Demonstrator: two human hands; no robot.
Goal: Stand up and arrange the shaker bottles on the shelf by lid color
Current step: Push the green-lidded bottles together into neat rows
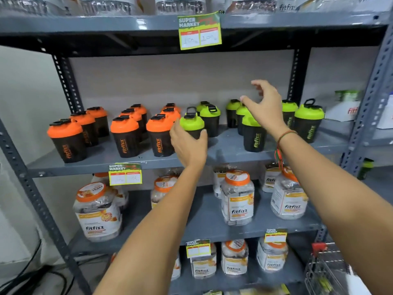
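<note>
Left hand [188, 145] is clamping a green-lidded shaker [192, 124] mid-shelf [225, 150] — right hand [263, 105] is hovering, fingers apart — next, seating it among the green ones

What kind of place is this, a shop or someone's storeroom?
Most likely a shop, or its stockroom: metal shelving carries "Super Market" price tags, rows of identical branded shaker bottles and jars, and a shopping cart stands at lower right.

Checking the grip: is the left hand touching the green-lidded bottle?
Touching. The head view shows the left hand wrapped around the green-lidded bottle.
</note>
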